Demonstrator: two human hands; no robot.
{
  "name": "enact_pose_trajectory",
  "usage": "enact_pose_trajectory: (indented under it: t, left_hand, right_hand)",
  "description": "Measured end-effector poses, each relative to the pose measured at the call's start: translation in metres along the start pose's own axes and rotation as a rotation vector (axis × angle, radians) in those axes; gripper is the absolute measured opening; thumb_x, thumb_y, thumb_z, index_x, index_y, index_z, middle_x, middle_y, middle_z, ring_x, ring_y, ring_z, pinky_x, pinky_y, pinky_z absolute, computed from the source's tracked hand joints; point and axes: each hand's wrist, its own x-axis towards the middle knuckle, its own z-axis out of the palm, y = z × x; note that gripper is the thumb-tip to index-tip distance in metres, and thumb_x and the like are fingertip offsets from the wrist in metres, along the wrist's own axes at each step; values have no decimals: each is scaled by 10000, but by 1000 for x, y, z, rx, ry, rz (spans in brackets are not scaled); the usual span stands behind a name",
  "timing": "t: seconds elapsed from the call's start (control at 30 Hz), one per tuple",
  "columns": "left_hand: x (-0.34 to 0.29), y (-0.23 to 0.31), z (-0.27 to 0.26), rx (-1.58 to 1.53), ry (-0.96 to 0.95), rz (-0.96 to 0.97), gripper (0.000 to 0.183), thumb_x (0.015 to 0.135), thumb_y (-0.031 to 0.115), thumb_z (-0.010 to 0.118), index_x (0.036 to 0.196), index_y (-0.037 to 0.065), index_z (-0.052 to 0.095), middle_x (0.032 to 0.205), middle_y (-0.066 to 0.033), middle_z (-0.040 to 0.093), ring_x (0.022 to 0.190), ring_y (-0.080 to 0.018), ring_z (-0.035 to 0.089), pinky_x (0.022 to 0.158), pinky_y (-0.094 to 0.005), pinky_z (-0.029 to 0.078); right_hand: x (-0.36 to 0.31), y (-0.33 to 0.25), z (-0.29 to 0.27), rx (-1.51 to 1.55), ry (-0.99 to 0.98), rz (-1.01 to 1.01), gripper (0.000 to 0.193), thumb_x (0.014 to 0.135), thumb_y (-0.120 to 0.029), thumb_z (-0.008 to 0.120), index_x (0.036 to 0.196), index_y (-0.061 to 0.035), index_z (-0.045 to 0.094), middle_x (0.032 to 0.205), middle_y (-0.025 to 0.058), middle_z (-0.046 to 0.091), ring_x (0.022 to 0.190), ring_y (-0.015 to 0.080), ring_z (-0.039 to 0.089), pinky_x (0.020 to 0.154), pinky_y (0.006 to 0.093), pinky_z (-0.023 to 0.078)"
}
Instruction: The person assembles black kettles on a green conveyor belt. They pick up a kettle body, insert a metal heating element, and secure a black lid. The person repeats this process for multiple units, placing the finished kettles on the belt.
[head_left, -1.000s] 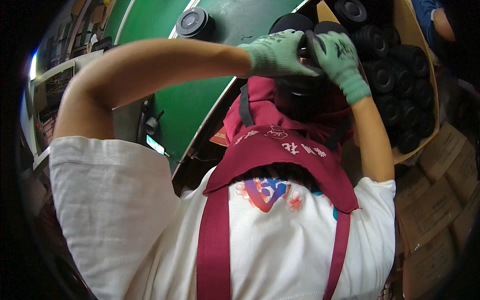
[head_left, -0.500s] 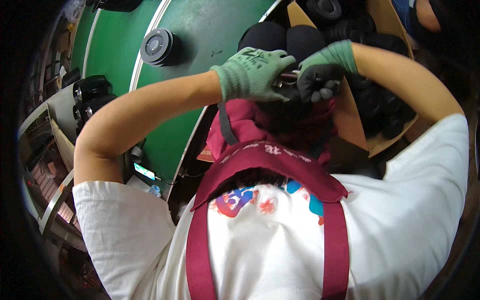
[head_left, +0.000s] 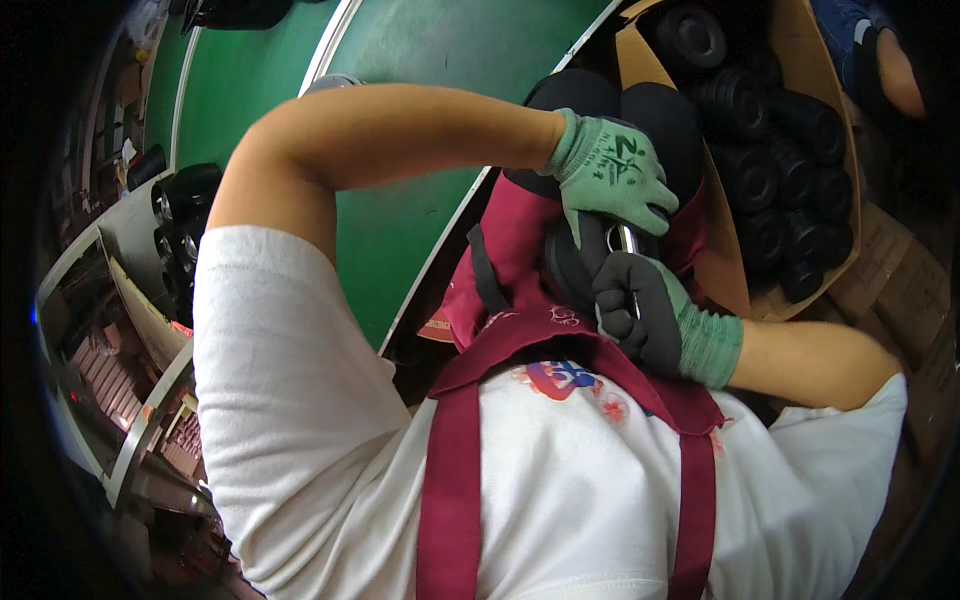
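Note:
Both gloved hands meet in front of my chest, over the maroon apron (head_left: 470, 440). My left hand (head_left: 610, 180), in a green glove, curls over the top of a black round part (head_left: 568, 265). My right hand (head_left: 640, 312), its black glove palm facing up, grips the same part from below. A small shiny metal piece (head_left: 626, 240) shows between the two hands. Most of the part is hidden by the fingers.
A green conveyor belt (head_left: 420, 60) runs from the upper left down past my left arm. A cardboard box (head_left: 735, 270) at the upper right holds several black round parts (head_left: 770, 160). Another person's arm (head_left: 895, 80) is at the top right. More black parts (head_left: 185, 195) sit on a shelf at left.
Both hands have come down and nearer to my chest with the black part. The right hand has dropped below the left one and its elbow has swung out to the right.

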Motion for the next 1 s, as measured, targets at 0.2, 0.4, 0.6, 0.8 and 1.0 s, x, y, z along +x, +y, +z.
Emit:
enact_pose_trajectory:
  t: [0.2,0.4,0.6,0.8,1.0]
  left_hand:
    - [0,-4,-16,7,207,-239,975,672,703,733,1351,32,540,1311,-211,563,1154,-399,586,982,-524,475]
    - [-41,111,19,-231,676,-846,976,677,467,872,1474,61,482,1494,-207,459,1409,-431,407,1173,-541,324]
    - [4,179,24,66,530,-798,710,724,356,838,1364,153,610,1344,-169,528,1350,-431,469,1081,-670,369]
    - [-59,272,-2,391,1343,-1066,709,725,308,898,1304,32,596,1396,-186,528,1370,-437,480,1095,-542,423]
    - [-153,302,-6,-576,2422,-1081,627,1013,557,551,1463,127,467,1366,-72,587,1215,-227,617,942,-455,574]
  right_hand:
    - [-34,-49,-35,-204,97,86,148,888,-254,635,812,-146,569,640,-44,490,456,69,407,417,235,297]
    - [-25,-162,-40,-1279,662,-858,500,932,-449,664,994,45,712,776,156,722,661,202,731,651,322,578]
    - [133,-245,56,-1874,556,-1185,606,880,-542,662,1217,-38,682,1269,299,644,1164,422,643,954,490,537]
    - [175,-264,92,-1339,289,-794,727,801,-701,704,957,9,716,821,133,718,740,271,738,686,399,586]
    - [57,-131,160,-1114,-386,-1193,802,909,-254,774,1552,-51,340,1564,147,374,1385,255,467,1131,422,409]
